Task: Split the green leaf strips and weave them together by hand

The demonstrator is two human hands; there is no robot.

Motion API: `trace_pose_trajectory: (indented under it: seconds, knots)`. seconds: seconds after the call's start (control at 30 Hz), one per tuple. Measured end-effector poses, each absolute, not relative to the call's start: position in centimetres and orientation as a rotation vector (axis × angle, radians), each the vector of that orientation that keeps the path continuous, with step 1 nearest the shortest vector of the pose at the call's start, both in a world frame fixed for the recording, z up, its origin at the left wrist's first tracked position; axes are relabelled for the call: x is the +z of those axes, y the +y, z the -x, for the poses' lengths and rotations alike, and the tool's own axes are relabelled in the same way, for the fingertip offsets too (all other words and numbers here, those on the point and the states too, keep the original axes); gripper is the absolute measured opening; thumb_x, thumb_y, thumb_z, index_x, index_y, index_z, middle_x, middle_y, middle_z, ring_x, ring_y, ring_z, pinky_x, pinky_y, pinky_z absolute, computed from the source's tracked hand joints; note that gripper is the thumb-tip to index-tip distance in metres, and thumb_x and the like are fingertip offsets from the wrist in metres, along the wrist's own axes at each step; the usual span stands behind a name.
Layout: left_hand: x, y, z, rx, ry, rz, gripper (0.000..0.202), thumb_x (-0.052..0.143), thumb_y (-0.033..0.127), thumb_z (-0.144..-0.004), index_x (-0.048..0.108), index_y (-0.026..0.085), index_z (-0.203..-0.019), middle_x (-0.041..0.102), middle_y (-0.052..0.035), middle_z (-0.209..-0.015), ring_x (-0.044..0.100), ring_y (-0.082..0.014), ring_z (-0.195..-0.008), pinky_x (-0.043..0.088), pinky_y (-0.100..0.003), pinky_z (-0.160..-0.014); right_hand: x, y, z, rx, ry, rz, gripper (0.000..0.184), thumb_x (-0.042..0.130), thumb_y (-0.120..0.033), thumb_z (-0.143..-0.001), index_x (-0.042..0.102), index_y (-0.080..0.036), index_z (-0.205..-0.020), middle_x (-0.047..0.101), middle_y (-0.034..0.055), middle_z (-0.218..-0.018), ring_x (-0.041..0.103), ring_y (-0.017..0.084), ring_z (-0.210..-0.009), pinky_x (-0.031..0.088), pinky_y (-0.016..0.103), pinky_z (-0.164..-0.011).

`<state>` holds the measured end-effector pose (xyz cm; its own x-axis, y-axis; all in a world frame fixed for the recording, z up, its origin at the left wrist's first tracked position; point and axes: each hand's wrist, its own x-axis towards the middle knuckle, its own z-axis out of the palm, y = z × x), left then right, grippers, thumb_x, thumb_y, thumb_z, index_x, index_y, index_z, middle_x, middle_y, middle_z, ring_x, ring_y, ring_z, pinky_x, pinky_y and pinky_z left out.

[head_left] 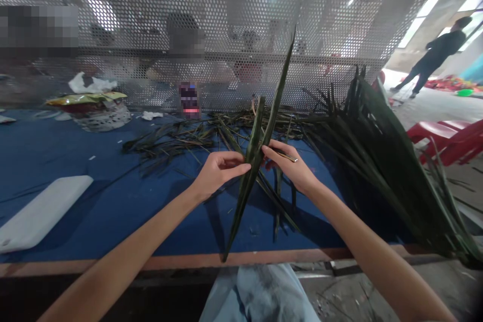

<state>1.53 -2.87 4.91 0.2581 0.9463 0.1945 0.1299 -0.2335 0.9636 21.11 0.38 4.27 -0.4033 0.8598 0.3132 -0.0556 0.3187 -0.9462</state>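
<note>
Long green palm leaf strips (277, 93) cross each other in front of me, above the blue tabletop. My left hand (222, 171) pinches them near their crossing, thumb in front and fingers behind. My right hand (285, 161) grips the same strips from the other side, thumb against the longer upright one. A thin brassy metal tool (289, 156) lies across the right hand's fingers; its kind is hard to make out. One pointed strip end reaches down towards the table's front edge. More narrow strips (279, 201) hang or lie below the hands; which, I cannot tell.
Leaf scraps (181, 136) lie along the back of the blue table (124, 221). A big palm leaf bundle (392, 156) fills the right side. At left are a white plastic case (45, 211) and a basket (101, 115). Behind stands a perforated metal screen (234, 5); a person (437, 53) is farther right.
</note>
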Motion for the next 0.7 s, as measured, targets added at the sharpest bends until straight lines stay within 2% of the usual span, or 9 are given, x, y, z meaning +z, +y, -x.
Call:
trace_pose_trajectory:
  seconds: [0.3, 0.47, 0.7]
  knots:
    - [4.53, -3.0, -1.74, 1.163, 1.102, -1.612, 0.026, 0.074, 0.039, -0.068, 0.069, 0.014, -0.071, 0.069, -0.0042, -0.072, 0.065, -0.0181, -0.07, 0.05, -0.025, -0.064, 4.08, 0.19, -21.15, 1.294, -1.623, 0.728, 0.029, 0.064, -0.044, -0.08, 0.066, -0.02, -0.096, 0.065, 0.0025, -0.085, 0.06, 0.016, -0.079, 0.052, 0.028, -0.069]
    - [4.36, -3.2, -1.92, 1.207, 1.107, -1.584, 0.028, 0.074, 0.04, -0.069, 0.07, 0.014, -0.077, 0.071, -0.0059, -0.077, 0.067, -0.0195, -0.072, 0.052, -0.026, -0.064, 3.86, 0.03, -20.94, 1.321, -1.634, 0.709, 0.029, 0.067, -0.041, -0.079, 0.067, -0.019, -0.098, 0.065, 0.0026, -0.087, 0.059, 0.016, -0.08, 0.051, 0.03, -0.077]
    - [4.87, -2.94, -2.18, 1.111, 1.049, -1.65, 0.029, 0.071, 0.041, -0.072, 0.07, 0.013, -0.08, 0.07, -0.0053, -0.078, 0.065, -0.0195, -0.077, 0.051, -0.027, -0.07, 4.36, -0.1, -20.81, 1.207, -1.771, 0.721, 0.028, 0.064, -0.044, -0.08, 0.068, -0.018, -0.088, 0.065, 0.0028, -0.082, 0.059, 0.018, -0.08, 0.051, 0.033, -0.076]
